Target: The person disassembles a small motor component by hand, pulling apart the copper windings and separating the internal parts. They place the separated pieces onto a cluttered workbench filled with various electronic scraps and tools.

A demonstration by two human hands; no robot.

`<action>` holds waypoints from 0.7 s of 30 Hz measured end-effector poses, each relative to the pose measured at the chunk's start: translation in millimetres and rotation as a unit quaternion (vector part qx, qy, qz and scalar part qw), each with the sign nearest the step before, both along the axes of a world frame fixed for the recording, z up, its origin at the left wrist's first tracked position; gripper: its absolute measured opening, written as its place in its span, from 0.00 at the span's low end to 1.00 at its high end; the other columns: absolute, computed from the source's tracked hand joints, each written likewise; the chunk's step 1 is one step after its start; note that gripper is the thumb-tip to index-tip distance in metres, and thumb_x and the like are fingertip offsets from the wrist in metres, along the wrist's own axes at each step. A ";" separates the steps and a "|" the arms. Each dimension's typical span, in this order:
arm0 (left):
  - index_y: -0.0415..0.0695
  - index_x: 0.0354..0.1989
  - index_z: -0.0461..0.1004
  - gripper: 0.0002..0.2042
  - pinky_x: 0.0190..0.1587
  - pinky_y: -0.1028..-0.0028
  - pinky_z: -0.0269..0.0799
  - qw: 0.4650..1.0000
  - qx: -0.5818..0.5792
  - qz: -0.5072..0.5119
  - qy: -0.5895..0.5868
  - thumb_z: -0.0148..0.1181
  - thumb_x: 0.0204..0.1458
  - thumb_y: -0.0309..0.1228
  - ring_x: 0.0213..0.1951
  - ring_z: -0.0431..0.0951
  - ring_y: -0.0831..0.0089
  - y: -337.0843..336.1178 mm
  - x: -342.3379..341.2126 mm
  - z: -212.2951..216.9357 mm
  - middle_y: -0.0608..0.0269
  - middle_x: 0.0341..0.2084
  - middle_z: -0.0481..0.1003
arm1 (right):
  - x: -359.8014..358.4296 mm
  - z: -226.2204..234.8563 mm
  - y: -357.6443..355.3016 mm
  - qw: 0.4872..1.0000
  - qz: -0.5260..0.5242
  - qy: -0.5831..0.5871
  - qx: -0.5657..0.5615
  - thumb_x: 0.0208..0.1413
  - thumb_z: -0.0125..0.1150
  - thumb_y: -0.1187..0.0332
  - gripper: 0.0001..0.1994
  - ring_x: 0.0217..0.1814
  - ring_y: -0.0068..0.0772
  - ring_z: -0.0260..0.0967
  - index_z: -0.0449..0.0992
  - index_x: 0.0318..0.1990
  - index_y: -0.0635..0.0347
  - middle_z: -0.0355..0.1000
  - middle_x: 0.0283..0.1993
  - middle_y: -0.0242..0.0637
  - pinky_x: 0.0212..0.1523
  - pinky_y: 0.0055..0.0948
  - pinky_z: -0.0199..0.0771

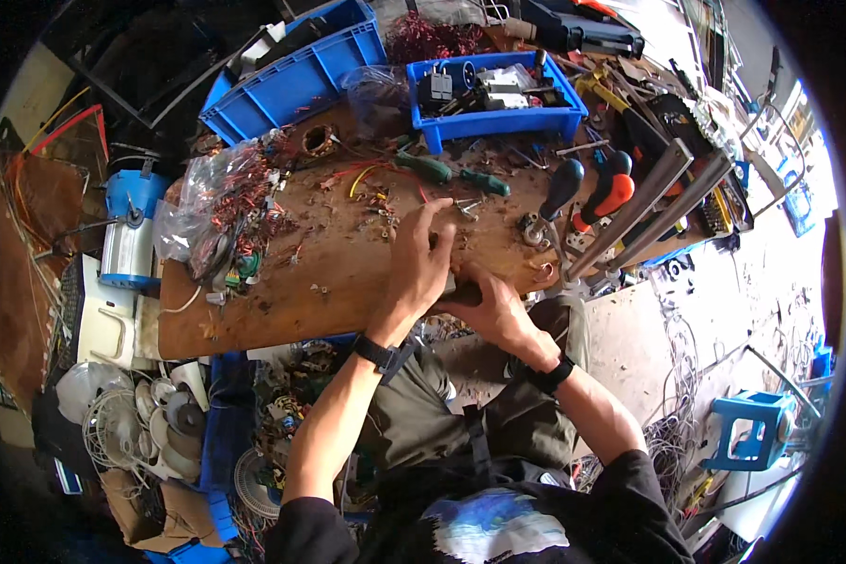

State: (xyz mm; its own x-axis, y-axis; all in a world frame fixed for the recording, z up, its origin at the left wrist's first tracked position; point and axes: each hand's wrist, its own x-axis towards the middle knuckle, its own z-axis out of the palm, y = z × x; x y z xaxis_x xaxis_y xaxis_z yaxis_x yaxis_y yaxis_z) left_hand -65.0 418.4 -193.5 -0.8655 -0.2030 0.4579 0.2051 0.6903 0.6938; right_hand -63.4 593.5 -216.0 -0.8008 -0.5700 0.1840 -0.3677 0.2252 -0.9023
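My left hand [421, 261] is over the front part of the wooden workbench [282, 296], its fingers bent toward each other. What sits between those fingertips, if anything, is too small to make out. Small metal screws [468, 205] lie just beyond them. At the bench's front edge my right hand [494, 310] is closed, thumb and fingers curled around a small greyish piece [449, 285] that is mostly hidden. Two green-handled screwdrivers [425, 167] [485, 182] lie past my left hand. A dark-handled screwdriver [562, 186] and an orange-and-black-handled one [611, 195] stand to the right.
Two metal bars [634, 202] slant up at the right. A blue bin of parts [498, 122] and a larger blue crate [296, 80] stand at the back. Copper wire scraps [254, 188] and a plastic bag lie left. A blue stool [750, 428] stands on the cable-strewn floor.
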 end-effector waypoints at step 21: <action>0.40 0.48 0.73 0.13 0.49 0.64 0.71 0.983 0.166 0.076 0.007 0.59 0.69 0.38 0.44 0.75 0.66 -35.1 15.3 -12.3 0.59 0.41 0.75 | -15.1 -6.1 9.2 0.997 0.026 -0.033 -0.059 0.69 0.67 0.54 0.25 0.53 0.35 0.76 0.71 0.60 0.68 0.78 0.53 0.49 0.53 0.37 0.77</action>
